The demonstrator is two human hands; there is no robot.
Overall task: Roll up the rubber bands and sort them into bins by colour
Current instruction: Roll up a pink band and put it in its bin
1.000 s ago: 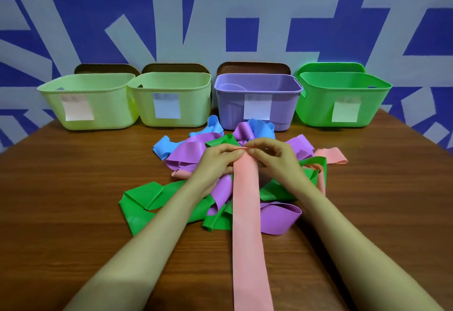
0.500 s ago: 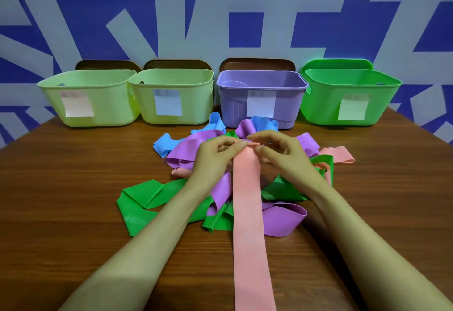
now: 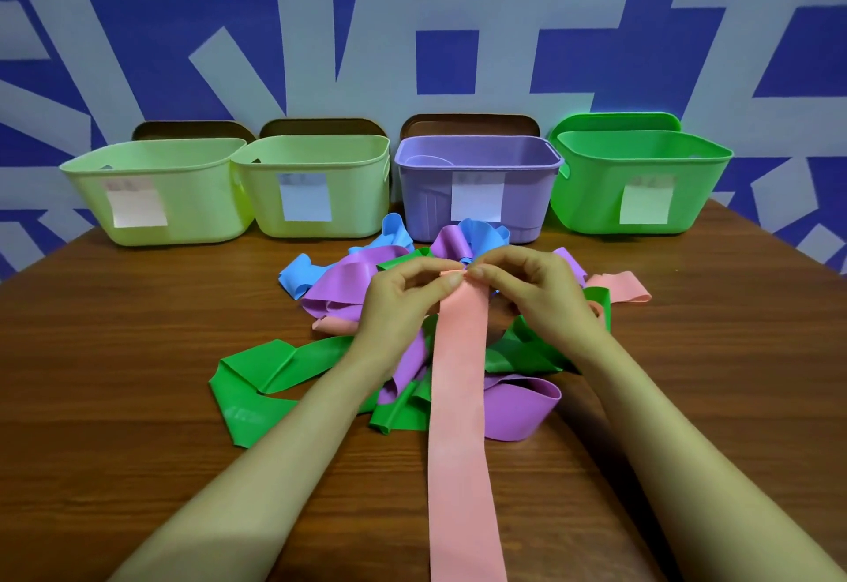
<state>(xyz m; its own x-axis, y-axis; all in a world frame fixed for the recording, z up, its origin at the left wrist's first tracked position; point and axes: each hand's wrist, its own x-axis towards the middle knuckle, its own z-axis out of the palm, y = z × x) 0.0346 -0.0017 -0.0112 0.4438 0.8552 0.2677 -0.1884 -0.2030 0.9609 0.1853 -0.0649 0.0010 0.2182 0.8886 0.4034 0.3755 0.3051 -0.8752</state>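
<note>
A long pink rubber band (image 3: 458, 398) runs from the pile toward me down the middle of the table. My left hand (image 3: 403, 302) and my right hand (image 3: 536, 292) both pinch its far end, fingertips meeting over the band. Under and around it lies a pile of loose bands: green (image 3: 266, 380), purple (image 3: 518, 407), blue (image 3: 295, 276) and another pink one (image 3: 618, 288). Along the back stand a pale green bin (image 3: 156, 191), a second pale green bin (image 3: 316, 187), a purple bin (image 3: 476, 187) and a bright green bin (image 3: 637, 187), each with a paper label.
The wooden table (image 3: 114, 375) has bare surface to the left and right of the pile. The bins stand against a blue-and-grey patterned wall (image 3: 412, 8). Brown lids (image 3: 467, 125) lean behind the bins.
Both hands have lifted the pink band's far end slightly and turned it between the fingertips. The view has tilted a little; the pile has not moved.
</note>
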